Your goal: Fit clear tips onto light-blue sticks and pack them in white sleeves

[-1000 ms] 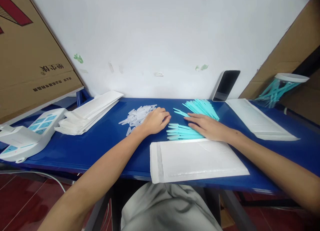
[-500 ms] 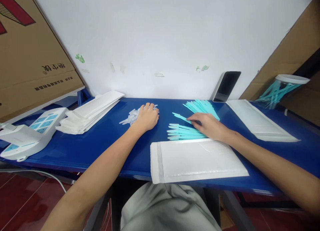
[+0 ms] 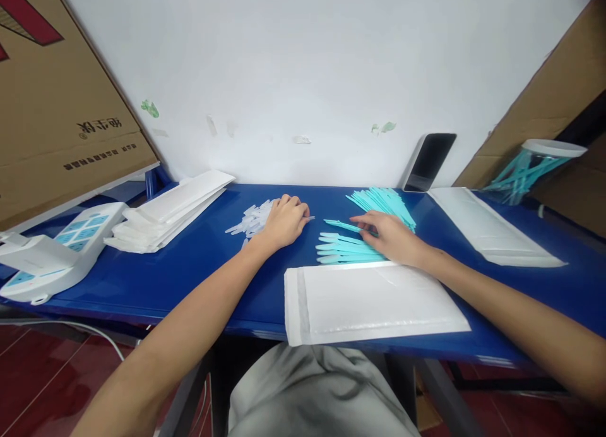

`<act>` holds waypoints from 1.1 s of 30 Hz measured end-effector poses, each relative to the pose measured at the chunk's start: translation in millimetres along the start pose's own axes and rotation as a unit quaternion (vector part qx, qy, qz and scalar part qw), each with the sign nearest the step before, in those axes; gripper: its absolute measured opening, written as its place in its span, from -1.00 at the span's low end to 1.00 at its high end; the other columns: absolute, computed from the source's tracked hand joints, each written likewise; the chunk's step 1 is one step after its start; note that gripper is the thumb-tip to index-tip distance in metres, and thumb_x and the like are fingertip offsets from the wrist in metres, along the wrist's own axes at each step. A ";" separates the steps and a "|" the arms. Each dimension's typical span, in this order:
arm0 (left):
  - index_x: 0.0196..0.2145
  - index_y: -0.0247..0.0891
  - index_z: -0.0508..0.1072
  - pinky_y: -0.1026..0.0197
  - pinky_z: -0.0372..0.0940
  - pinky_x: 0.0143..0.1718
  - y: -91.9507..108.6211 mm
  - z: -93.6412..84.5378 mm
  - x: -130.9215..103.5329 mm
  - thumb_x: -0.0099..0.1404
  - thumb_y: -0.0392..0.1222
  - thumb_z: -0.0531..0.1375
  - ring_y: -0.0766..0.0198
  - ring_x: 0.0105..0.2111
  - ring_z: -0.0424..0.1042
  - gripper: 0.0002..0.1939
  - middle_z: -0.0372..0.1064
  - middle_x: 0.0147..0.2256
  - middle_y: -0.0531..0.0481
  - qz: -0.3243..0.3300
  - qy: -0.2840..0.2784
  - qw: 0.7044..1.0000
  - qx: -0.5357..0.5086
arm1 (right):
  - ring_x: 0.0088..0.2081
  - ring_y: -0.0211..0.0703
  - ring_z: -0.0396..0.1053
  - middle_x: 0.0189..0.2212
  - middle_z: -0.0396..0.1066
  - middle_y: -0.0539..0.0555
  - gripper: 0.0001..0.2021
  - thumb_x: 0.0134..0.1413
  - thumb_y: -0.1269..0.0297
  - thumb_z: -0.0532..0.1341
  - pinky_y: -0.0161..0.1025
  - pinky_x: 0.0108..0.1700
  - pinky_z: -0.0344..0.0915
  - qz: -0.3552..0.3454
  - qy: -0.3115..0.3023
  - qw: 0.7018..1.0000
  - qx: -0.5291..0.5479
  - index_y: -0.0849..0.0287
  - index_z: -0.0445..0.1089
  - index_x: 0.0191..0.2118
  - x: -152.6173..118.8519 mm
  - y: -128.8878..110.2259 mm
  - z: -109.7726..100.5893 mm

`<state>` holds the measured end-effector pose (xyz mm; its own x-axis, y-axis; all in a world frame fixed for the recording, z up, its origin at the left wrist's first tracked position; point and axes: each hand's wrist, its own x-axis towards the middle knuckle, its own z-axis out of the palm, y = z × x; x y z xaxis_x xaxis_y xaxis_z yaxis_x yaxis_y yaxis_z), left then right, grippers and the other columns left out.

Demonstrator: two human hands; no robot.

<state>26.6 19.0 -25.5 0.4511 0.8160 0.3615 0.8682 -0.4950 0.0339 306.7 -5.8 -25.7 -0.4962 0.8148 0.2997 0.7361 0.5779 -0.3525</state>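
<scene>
While looking down from the head view at a glossy blue tabletop (image 3: 199,273), pinching one slim, teal, plastic-looking stick (image 3: 339,224) between thumb and fingers of the right hand (image 3: 391,236), holding it narrowly and pointing its free tip left, between the two hands. Gripping narrowly with the left hand (image 3: 285,223) too, around a small, translucent, whitish sliver (image 3: 311,218) poking out towards the stick. Being unable to make out the rest of it behind the fingers. Covering part of a loose heap of translucent, whitish plastic pieces (image 3: 253,218) with the same hand. Seeing a fanned bundle of teal sticks (image 3: 386,203) beyond the right hand, and nearer, a row of pale-tipped teal sticks (image 3: 348,251) beside a flat, white, padded-looking pouch (image 3: 379,304). Judging the stick light, smooth and fairly stiff, perhaps flexing at its thin neck; best gripping along the shaft, leaving the tip free. Judging the sliver featherlight and slippery; best pinching by its sides.
</scene>
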 end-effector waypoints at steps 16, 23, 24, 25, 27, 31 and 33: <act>-0.13 -0.20 0.45 0.04 0.15 0.02 14.3 -4.6 1.0 0.51 -0.14 0.04 0.12 -0.13 0.41 -0.80 0.55 -0.15 -0.02 0.040 0.115 0.983 -0.137 | -0.20 0.03 0.47 -0.18 0.52 0.17 -0.76 0.29 0.19 0.11 -0.03 -0.12 0.38 0.000 0.074 0.997 0.024 0.14 0.47 -0.09 -1.2 3.8 -9.8; -0.12 -0.20 0.48 0.04 0.22 -0.01 14.5 -1.2 1.6 0.49 -0.15 0.06 0.11 -0.14 0.42 -0.79 0.55 -0.15 -0.04 0.014 0.101 0.977 -0.186 | -0.31 -0.02 0.52 -0.27 0.59 0.12 -0.70 0.21 0.10 0.19 -0.07 -0.18 0.42 0.070 0.101 0.982 0.141 0.15 0.51 -0.08 0.2 -0.1 -8.4; -0.12 -0.20 0.48 0.05 0.24 -0.03 14.1 -0.1 1.9 0.48 -0.15 0.07 0.11 -0.14 0.43 -0.80 0.55 -0.16 -0.04 0.008 0.103 0.974 -0.199 | -0.32 -0.01 0.53 -0.27 0.60 0.12 -0.69 0.20 0.09 0.19 -0.07 -0.19 0.43 0.072 0.104 0.981 0.149 0.15 0.52 -0.09 0.4 -0.2 -8.2; -0.12 -0.20 0.48 0.06 0.26 -0.04 13.9 0.7 2.3 0.47 -0.15 0.08 0.11 -0.15 0.43 -0.80 0.55 -0.16 -0.04 0.003 0.107 0.972 -0.210 | -0.33 -0.01 0.53 -0.27 0.60 0.12 -0.70 0.20 0.08 0.20 -0.06 -0.19 0.43 0.074 0.107 0.980 0.152 0.15 0.53 -0.11 0.4 -0.2 -8.1; -0.12 -0.19 0.48 0.07 0.27 -0.05 13.8 1.2 2.7 0.47 -0.15 0.08 0.13 -0.17 0.43 -0.81 0.55 -0.18 -0.03 0.000 0.114 0.968 -0.223 | -0.33 0.00 0.54 -0.29 0.60 0.12 -0.71 0.18 0.09 0.21 -0.06 -0.18 0.44 0.077 0.112 0.979 0.151 0.15 0.54 -0.13 0.4 -0.1 -8.3; -0.14 -0.21 0.49 0.10 0.29 -0.05 15.1 -1.7 3.0 0.47 -0.18 0.07 0.17 -0.19 0.46 -0.80 0.56 -0.22 -0.02 -0.010 0.113 0.958 -0.262 | -0.35 -0.01 0.54 -0.31 0.60 0.11 -0.71 0.16 0.12 0.21 -0.06 -0.17 0.44 0.073 0.122 0.978 0.152 0.17 0.54 -0.13 -0.2 1.2 -8.3; -0.14 -0.22 0.49 0.10 0.28 -0.01 15.8 -3.3 3.4 0.47 -0.21 0.06 0.18 -0.20 0.48 -0.80 0.57 -0.23 -0.01 -0.014 0.112 0.952 -0.285 | -0.35 -0.01 0.54 -0.30 0.61 0.11 -0.71 0.16 0.11 0.22 -0.06 -0.17 0.44 0.070 0.127 0.977 0.156 0.17 0.55 -0.12 -0.4 1.8 -8.1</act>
<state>41.2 13.0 -20.6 0.3189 0.7782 0.5410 0.5977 -0.6081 0.5225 312.0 -5.5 -19.3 -0.2425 0.8719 0.4255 0.5932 0.4803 -0.6461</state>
